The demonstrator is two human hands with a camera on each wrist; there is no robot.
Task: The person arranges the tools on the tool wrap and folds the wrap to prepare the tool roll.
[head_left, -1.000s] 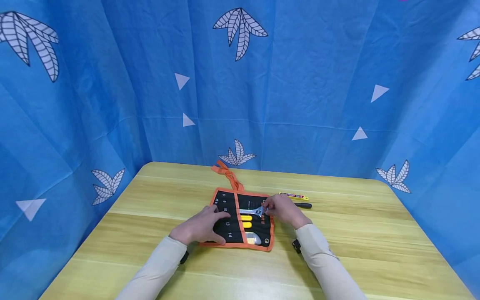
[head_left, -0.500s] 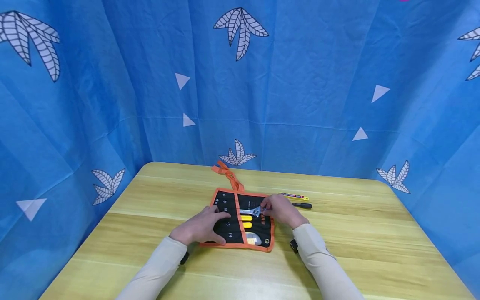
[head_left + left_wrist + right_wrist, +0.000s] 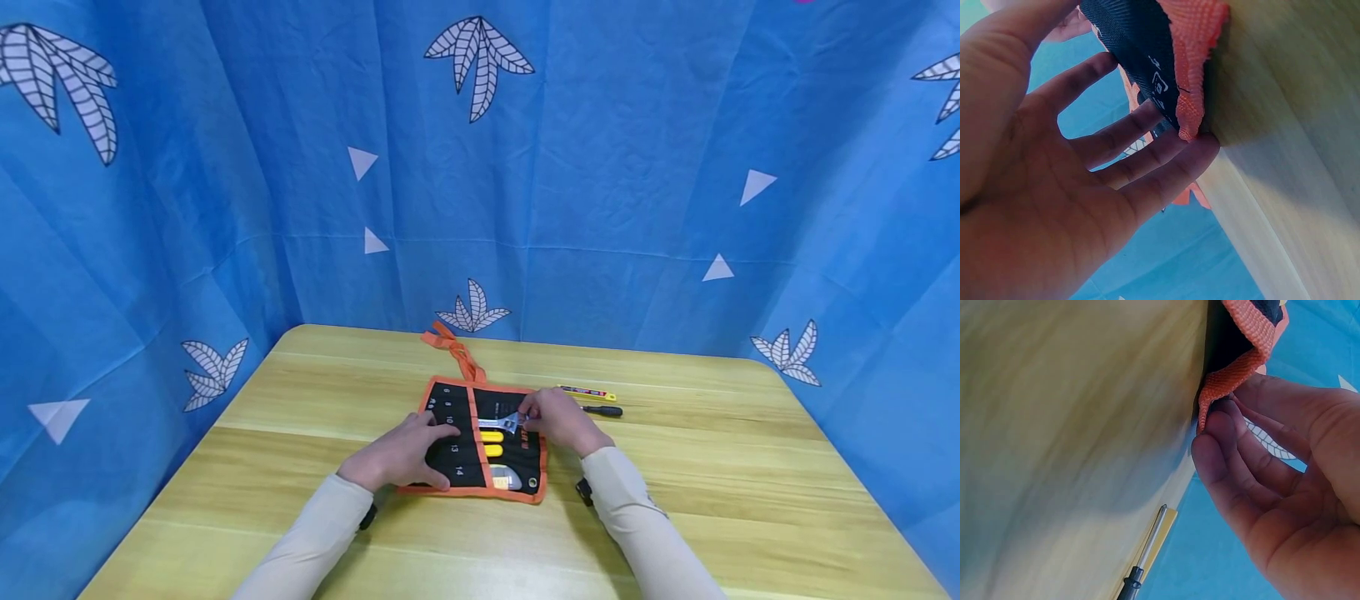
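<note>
A black tool pouch with orange trim (image 3: 471, 467) lies unfolded, its number-marked pocket panel on the left. My left hand (image 3: 397, 450) rests on that panel. In the left wrist view, its fingers (image 3: 1172, 156) are fairly straight and touch the orange border of the pouch (image 3: 1190, 75). An adjustable wrench (image 3: 510, 423) sits with its handle inside a pocket and its head showing. My right hand (image 3: 558, 419) pinches the head end. In the right wrist view, the fingers (image 3: 1210, 459) are at the orange edge, and the wrench is hidden. Two yellow handles (image 3: 492, 443) and a grey-and-yellow tool (image 3: 506, 477) poke out below it.
Behind my right hand, a black-handled screwdriver (image 3: 602, 411) and a thin yellow item with a dark label (image 3: 588, 393) lie on the wooden table (image 3: 720, 467). Orange ties (image 3: 461, 358) trail from the pouch's far edge. A blue curtain (image 3: 630, 167) hangs behind.
My right hand has moved slightly left, and the wrench has slid a little deeper into its pocket. The left hand has stayed in place on the pouch.
</note>
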